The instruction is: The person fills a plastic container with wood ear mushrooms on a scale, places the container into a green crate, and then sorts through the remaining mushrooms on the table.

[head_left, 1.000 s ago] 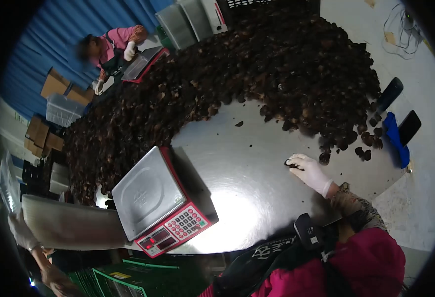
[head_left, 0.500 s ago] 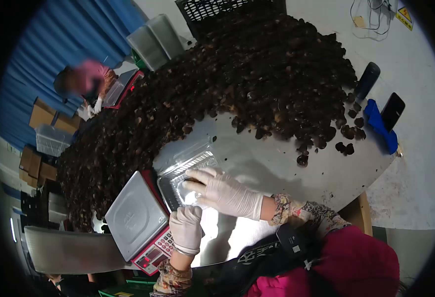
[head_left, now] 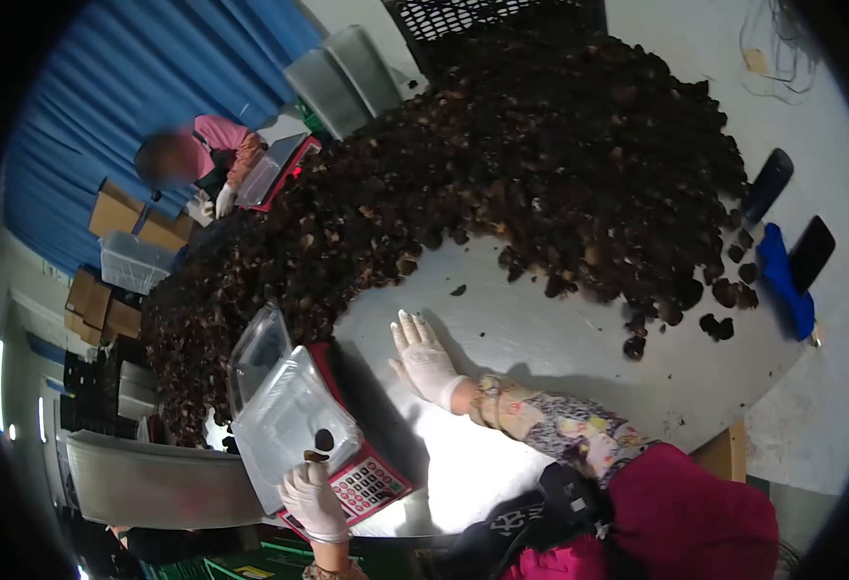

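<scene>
My left hand [head_left: 314, 505], in a white glove, pinches a dark brown mushroom-like piece [head_left: 316, 456] over the near edge of a clear plastic box [head_left: 294, 406]. The box stands on a red and silver scale [head_left: 371, 488], its hinged lid [head_left: 259, 353] raised. Another dark piece [head_left: 324, 441] shows inside the box, close to my left fingertips. My right hand [head_left: 426, 365], also gloved, is open with the fingers spread, just over the bare grey tabletop [head_left: 502, 333]. A large heap of dark mushroom-like pieces [head_left: 540, 164] curves around behind both hands.
Across the heap, a person in pink [head_left: 219, 133] works at another red scale [head_left: 294, 164]. Stacked clear boxes [head_left: 342, 82] and a black crate [head_left: 492, 17] stand behind. At right lie a phone [head_left: 812, 253], a blue cloth [head_left: 782, 280] and a dark cylindrical object [head_left: 767, 186]. Stacked trays [head_left: 154, 483] sit at left.
The clear box has moved from the tabletop onto the scale. My right hand has left it and opened; my left hand has moved down and left, and now holds a dark piece over the box.
</scene>
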`<state>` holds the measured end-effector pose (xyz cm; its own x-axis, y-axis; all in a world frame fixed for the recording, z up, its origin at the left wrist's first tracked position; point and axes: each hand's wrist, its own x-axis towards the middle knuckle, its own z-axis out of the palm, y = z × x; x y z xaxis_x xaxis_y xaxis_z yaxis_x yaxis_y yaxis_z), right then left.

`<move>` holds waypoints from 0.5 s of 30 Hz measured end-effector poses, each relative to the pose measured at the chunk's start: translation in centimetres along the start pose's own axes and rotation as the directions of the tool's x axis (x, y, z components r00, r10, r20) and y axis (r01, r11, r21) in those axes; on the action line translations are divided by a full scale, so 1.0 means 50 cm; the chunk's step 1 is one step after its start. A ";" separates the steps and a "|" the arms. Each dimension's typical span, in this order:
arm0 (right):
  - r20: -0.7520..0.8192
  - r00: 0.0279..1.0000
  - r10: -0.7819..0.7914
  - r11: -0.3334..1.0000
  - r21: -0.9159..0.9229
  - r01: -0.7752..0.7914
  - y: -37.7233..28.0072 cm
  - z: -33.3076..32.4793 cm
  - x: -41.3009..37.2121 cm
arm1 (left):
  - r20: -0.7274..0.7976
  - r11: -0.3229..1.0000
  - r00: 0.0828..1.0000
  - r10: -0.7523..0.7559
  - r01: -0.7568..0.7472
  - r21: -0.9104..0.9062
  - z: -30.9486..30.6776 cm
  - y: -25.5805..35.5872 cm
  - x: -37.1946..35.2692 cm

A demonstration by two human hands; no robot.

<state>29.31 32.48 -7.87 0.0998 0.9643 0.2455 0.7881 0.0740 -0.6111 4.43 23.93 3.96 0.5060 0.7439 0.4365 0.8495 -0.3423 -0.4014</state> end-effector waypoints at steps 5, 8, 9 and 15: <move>0.191 0.982 0.010 0.939 -0.340 0.057 -0.030 0.117 0.077 | 0.103 0.999 0.994 -0.022 0.026 -0.044 0.022 0.003 -0.030; 0.062 0.994 0.086 0.933 -0.355 -0.059 0.021 0.102 0.137 | 0.253 0.977 0.965 -0.064 0.112 -0.180 0.013 -0.014 -0.052; -0.046 0.990 0.135 0.932 -0.333 -0.143 0.050 0.083 0.158 | 0.259 0.971 0.963 -0.072 0.128 -0.203 0.009 -0.019 -0.052; -0.378 0.888 0.261 0.871 -0.304 -0.385 0.289 -0.053 0.166 | 0.091 0.960 0.983 -0.156 0.173 -0.220 -0.047 0.020 -0.032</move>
<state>43.13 40.87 -12.66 0.5240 0.7795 0.3434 0.8329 -0.3846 -0.3979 4.84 21.06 4.76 0.3513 0.8375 0.4185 0.9359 -0.3264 -0.1324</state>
